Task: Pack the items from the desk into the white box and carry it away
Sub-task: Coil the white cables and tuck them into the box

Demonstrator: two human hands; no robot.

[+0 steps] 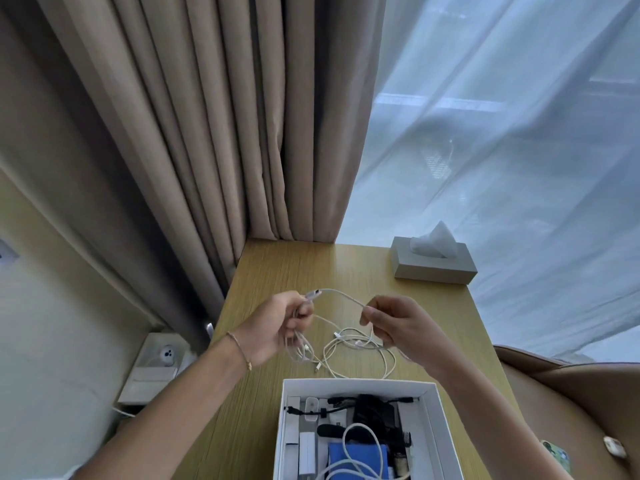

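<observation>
White cable point(341, 295) spans raised left hand point(277, 325) and right hand point(398, 323), fingers pinching it.

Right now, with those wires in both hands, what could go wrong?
The white cable held by the left hand and right hand runs down into the tangled cables on the desk. Pulling might tighten knots or drag the pile along. The white box already looks crowded, so loose loops may spill over its wall.
</observation>
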